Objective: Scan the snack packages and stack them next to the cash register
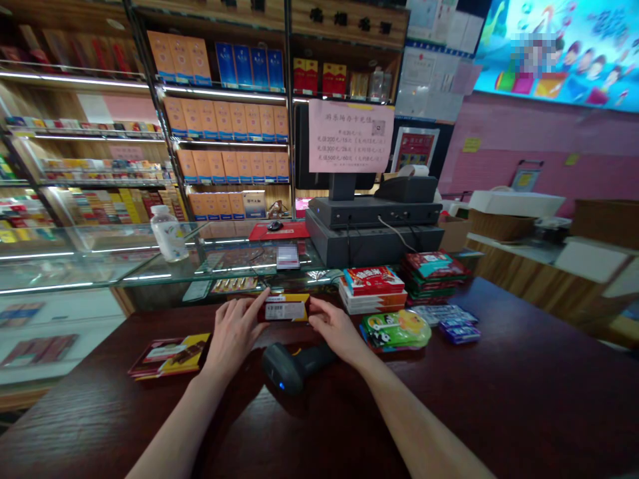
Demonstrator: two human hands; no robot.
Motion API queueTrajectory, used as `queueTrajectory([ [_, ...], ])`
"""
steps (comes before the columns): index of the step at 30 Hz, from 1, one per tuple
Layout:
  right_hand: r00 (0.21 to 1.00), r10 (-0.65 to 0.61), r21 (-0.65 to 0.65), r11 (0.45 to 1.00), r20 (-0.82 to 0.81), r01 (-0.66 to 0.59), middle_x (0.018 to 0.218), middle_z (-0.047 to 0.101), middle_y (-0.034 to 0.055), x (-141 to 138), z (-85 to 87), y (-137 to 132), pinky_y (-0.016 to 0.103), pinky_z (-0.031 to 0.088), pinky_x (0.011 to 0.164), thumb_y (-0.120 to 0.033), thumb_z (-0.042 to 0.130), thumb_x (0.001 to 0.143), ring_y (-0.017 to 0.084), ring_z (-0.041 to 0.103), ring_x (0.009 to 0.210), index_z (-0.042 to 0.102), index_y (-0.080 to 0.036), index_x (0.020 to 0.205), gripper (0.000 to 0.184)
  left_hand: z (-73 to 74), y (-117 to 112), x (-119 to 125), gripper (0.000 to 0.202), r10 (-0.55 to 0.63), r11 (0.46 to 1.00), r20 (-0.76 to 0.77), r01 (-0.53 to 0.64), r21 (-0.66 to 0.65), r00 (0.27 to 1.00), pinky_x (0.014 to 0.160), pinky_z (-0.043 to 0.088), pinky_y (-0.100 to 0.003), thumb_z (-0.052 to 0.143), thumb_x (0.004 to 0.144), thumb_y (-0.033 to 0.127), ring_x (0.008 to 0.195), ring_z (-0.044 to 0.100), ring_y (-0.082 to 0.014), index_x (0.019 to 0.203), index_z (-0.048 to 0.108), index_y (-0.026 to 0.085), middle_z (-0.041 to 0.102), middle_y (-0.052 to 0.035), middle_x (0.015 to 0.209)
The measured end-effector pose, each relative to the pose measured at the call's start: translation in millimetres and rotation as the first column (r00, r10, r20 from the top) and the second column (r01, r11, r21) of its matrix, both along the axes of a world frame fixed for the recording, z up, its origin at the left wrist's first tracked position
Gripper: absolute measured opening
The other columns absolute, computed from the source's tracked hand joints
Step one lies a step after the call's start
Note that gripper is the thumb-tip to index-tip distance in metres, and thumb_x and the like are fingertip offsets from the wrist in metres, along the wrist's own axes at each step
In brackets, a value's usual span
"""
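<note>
Both my hands hold a flat red and yellow packet point(285, 309) with a white barcode label, upright on its edge on the dark wooden counter point(524, 399). My left hand point(234, 332) grips its left end, fingers curled over the top. My right hand point(335, 326) pinches its right end. A black handheld barcode scanner point(292, 366) with a blue light lies on the counter just below the packet, between my forearms.
Flat chocolate bars point(170, 356) lie at the left. A green snack bag point(397, 329), blue packs point(456, 327) and stacked red packets point(373, 287) sit at the right. Behind stand a glass display case point(100, 266), a plastic bottle point(168, 233), a till with a monitor point(372, 229) and shelves of boxes.
</note>
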State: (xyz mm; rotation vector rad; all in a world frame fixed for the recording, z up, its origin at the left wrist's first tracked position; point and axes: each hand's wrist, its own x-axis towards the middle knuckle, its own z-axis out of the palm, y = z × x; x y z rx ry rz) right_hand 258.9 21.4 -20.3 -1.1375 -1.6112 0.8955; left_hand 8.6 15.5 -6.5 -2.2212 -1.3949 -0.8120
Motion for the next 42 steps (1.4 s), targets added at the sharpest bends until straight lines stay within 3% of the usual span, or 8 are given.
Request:
queueTrajectory([
  [4,1.000,-0.014,-0.018,1.000,-0.011,0.013,0.119,0.069,0.0094,0.6,-2.6,2.7,0.040,0.058,0.088,-0.021,0.060,0.084,0.021,0.071,0.093,0.061,-0.023,0.136,0.052,0.0,0.9,0.3,0.067,-0.020,0.999,0.061,0.022,-0.031,0.998,0.101,0.041,-0.044,0.053,0.094,0.031,0.103,0.061,-0.0244,0.156,0.029,0.026,0.069,-0.0076,0.109],
  [8,0.998,-0.008,-0.020,1.000,-0.059,0.006,0.124,0.067,0.0092,3.5,-8.1,7.3,0.040,0.055,0.097,-0.020,0.062,0.084,0.021,0.070,0.104,0.060,-0.024,0.136,0.052,-6.1,5.0,-1.7,0.056,-0.101,0.982,0.261,0.138,-0.127,0.960,0.099,0.047,-0.043,0.048,0.096,0.033,0.106,0.066,-0.0239,0.151,0.040,0.024,0.072,-0.0085,0.114],
  [14,0.984,0.027,-0.005,1.000,-0.178,-0.028,0.141,0.057,0.0118,1.9,-16.1,10.8,0.040,0.049,0.107,-0.024,0.063,0.082,0.024,0.062,0.126,0.057,-0.023,0.139,0.057,-19.8,10.1,4.5,0.055,-0.044,0.891,0.696,0.344,-0.297,0.717,0.106,0.049,-0.040,0.050,0.093,0.042,0.121,0.065,-0.0213,0.145,0.047,0.025,0.070,-0.0078,0.128],
  [20,0.973,-0.002,-0.041,0.999,-0.231,-0.007,0.137,0.064,0.0124,-4.3,-11.0,6.8,0.046,0.044,0.112,-0.032,0.063,0.084,0.027,0.061,0.128,0.062,-0.020,0.132,0.050,-20.5,13.8,13.9,0.049,0.081,0.868,0.890,0.406,-0.285,0.450,0.103,0.050,-0.045,0.063,0.083,0.052,0.114,0.068,-0.0265,0.118,0.062,0.017,0.073,-0.0127,0.118],
  [29,0.914,-0.006,-0.007,1.000,-0.405,0.003,0.127,0.070,0.0107,-6.2,-8.9,7.6,0.045,0.051,0.105,-0.023,0.069,0.071,0.027,0.067,0.117,0.065,-0.020,0.120,0.049,-15.2,10.0,15.2,0.045,0.075,0.792,0.954,0.564,-0.235,0.291,0.103,0.051,-0.050,0.076,0.073,0.047,0.120,0.065,-0.0306,0.104,0.064,0.016,0.067,-0.0171,0.131],
  [32,0.935,-0.019,-0.003,1.000,-0.353,0.019,0.128,0.068,0.0096,-3.0,-11.4,9.0,0.043,0.055,0.099,-0.018,0.068,0.068,0.026,0.068,0.113,0.062,-0.022,0.125,0.058,-12.3,8.5,12.7,0.055,0.069,0.768,0.950,0.592,-0.244,0.303,0.105,0.051,-0.051,0.079,0.070,0.043,0.120,0.065,-0.0306,0.115,0.061,0.016,0.069,-0.0161,0.128],
  [38,0.987,0.015,0.084,0.996,-0.158,-0.001,0.132,0.064,0.0073,0.8,-5.2,2.2,0.032,0.060,0.086,-0.013,0.062,0.073,0.020,0.068,0.107,0.049,-0.029,0.145,0.075,-4.7,6.7,2.4,0.074,0.033,0.735,0.878,0.584,-0.345,0.477,0.105,0.051,-0.051,0.073,0.076,0.038,0.118,0.066,-0.0285,0.141,0.045,0.019,0.073,-0.0110,0.120],
  [42,0.995,0.044,0.144,0.989,-0.093,-0.030,0.132,0.063,0.0072,-3.5,0.7,-0.3,0.031,0.060,0.084,-0.011,0.061,0.074,0.018,0.068,0.104,0.048,-0.029,0.146,0.075,-1.4,8.9,-7.3,0.071,-0.044,0.759,0.828,0.558,-0.336,0.559,0.108,0.049,-0.048,0.070,0.077,0.034,0.121,0.065,-0.0260,0.142,0.046,0.023,0.066,-0.0086,0.134],
])
